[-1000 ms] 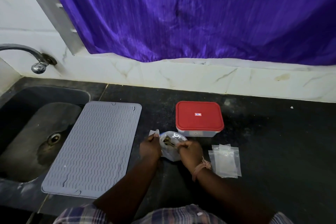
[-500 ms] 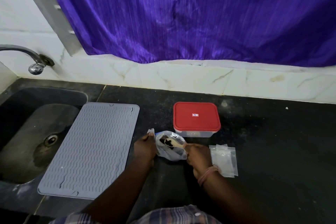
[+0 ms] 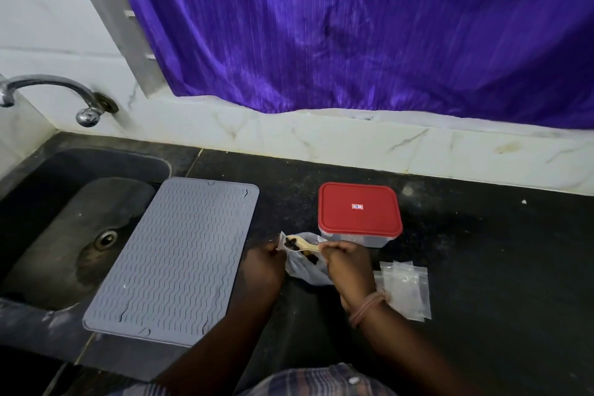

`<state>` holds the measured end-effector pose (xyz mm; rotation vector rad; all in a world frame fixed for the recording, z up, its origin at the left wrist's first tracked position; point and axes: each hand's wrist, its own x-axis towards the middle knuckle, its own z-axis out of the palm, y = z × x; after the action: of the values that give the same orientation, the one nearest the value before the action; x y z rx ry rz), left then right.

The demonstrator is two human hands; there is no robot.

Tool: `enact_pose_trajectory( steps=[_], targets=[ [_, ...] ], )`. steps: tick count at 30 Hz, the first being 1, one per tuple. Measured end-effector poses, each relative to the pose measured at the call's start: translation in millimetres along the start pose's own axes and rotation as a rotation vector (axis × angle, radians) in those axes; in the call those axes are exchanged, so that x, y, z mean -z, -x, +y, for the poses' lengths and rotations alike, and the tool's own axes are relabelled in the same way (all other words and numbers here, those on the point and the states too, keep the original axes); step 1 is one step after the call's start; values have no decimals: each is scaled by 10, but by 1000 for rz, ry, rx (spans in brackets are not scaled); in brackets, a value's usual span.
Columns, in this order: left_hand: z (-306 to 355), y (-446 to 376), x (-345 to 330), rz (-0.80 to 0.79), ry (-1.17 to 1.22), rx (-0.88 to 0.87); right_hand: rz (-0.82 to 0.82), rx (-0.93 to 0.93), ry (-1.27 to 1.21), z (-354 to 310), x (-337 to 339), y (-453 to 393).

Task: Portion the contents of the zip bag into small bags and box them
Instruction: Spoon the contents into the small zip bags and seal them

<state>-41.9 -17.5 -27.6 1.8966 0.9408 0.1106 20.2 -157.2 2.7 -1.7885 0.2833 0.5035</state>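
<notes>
Both hands [image 3: 348, 262] hold spoon [image 3: 303, 245] and zip bag [image 3: 305, 270] just before the box [image 3: 359, 214].

two hands on the counter, one zip bag [image 3: 307, 270], one spoon [image 3: 302, 245], one red-lidded box [image 3: 359, 212], one grey mat [image 3: 175, 259], one tap [image 3: 58, 96], a small-bag stack [image 3: 406, 291], number unclear.

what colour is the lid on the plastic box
Red, with a small label at its centre; the lid shows clearly in the head view.

Left hand [image 3: 263, 264] and right hand [image 3: 348, 262] both curled, gripping.
</notes>
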Motion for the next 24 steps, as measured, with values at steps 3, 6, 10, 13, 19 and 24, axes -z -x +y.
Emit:
enact_pose_trajectory(
  steps=[3, 6, 10, 13, 19, 24],
  targets=[
    [34, 35, 20, 10, -22, -32, -6, 56, 104, -8, -23, 41],
    [40, 63, 23, -11, -1, -22, 8, 129, 182, -14, -53, 72],
    [52, 86, -2, -28, 19, -20, 40, 341, 355, -42, -112, 100],
    [59, 102, -12, -18, 40, -84, 37, 610, 524, -36, -138, 112],
    [87, 125, 6, 5, 192, -93, -120, 975, 1028, 105, -229, 60],
    [11, 83, 24, 2, 214, -78, -92, 1036, 852, 139, -175, 43]
  ],
)
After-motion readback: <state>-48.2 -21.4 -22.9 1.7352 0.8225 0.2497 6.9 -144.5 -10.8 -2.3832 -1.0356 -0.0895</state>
